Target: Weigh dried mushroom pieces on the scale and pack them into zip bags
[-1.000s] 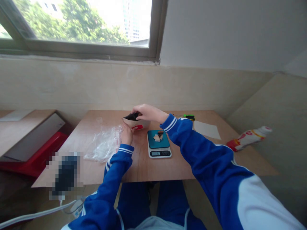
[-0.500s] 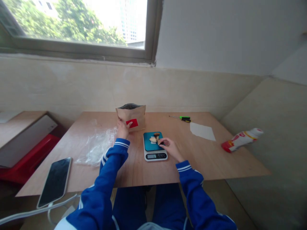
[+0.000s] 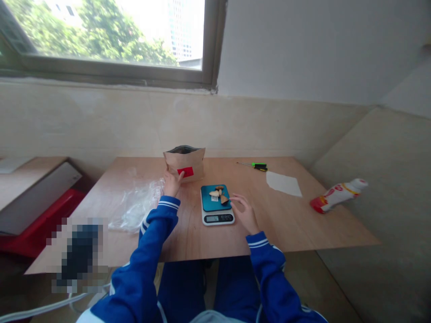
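Observation:
A kitchen scale (image 3: 218, 218) with a blue top stands at the middle of the table. Several brown and pale pieces that look like dried mushrooms (image 3: 224, 199) lie on its platform. My right hand (image 3: 245, 212) is just right of the scale, its fingers apart and nothing between them. Behind the scale to the left stands an open-topped brown paper pouch (image 3: 193, 162) with a red label. My left hand (image 3: 173, 181) grips the pouch's lower left side, thumb over the front by the label. What lies inside the pouch is hidden.
A crumpled clear plastic bag (image 3: 136, 208) lies left of my left forearm. Two screwdrivers (image 3: 259, 166) and a white sheet of paper (image 3: 283, 184) lie at the back right. A red and white bottle (image 3: 338, 196) lies near the right edge. A blurred dark object (image 3: 81, 253) is at the front left.
My right hand has let go of a mushroom piece on the scale and drawn back to the right, its fingers opening. My left hand stays on the pouch.

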Motion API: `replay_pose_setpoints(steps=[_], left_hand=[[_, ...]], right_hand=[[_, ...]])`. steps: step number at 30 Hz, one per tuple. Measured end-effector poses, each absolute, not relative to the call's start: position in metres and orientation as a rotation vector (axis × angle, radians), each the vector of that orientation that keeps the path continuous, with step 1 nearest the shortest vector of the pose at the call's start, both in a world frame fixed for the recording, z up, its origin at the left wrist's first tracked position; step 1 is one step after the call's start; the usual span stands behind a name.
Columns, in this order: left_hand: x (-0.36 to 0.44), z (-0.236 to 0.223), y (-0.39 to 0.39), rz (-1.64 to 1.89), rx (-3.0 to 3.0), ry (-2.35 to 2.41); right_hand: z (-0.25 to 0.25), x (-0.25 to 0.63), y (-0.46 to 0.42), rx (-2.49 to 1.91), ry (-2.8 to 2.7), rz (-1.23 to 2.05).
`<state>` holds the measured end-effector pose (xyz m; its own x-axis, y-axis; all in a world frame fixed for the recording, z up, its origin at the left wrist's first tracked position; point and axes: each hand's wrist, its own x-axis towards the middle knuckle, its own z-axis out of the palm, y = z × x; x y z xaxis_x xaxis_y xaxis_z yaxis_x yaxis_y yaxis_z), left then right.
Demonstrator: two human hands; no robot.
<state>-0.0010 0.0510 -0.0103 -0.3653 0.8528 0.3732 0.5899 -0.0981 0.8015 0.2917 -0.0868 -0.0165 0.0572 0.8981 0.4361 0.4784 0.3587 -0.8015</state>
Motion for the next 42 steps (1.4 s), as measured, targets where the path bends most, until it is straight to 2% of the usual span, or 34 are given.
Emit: replay_pose_setpoints(steps=[4,9,12,15,20,29,35,42], left_hand=[[-0.003,-0.013,0.042,1.492,1.544,1.877],[-0.005,-0.009,0.031,1.546,1.513,1.865],[-0.008,-0.002,0.026,1.585,1.509,1.873],[-0.013,0.004,0.021,1.605,1.52,1.879],[-0.019,0.005,0.003,1.597,1.58,1.863],[-0.019,0.003,-0.003,1.598,1.595,1.83],[-0.02,0.017,-0.006,1.67,1.582,1.776],[-0.013,0.027,-0.014,1.744,1.58,1.595]], right_hand=[[0.012,0.295,-0.088,-1.225,-1.565,0.504],[0.102,0.274,-0.052,-0.99,-1.696,0.419],[0.155,0.24,-0.018,-0.819,-1.946,0.402],[0.18,0.203,0.018,-0.724,-2.256,0.318],[0.171,0.171,0.057,-0.898,-2.503,0.092],[0.164,0.152,0.06,-0.982,-2.564,-0.156],[0.153,0.15,0.049,-1.001,-2.677,0.045],[0.133,0.152,0.043,-0.911,-2.676,0.438]])
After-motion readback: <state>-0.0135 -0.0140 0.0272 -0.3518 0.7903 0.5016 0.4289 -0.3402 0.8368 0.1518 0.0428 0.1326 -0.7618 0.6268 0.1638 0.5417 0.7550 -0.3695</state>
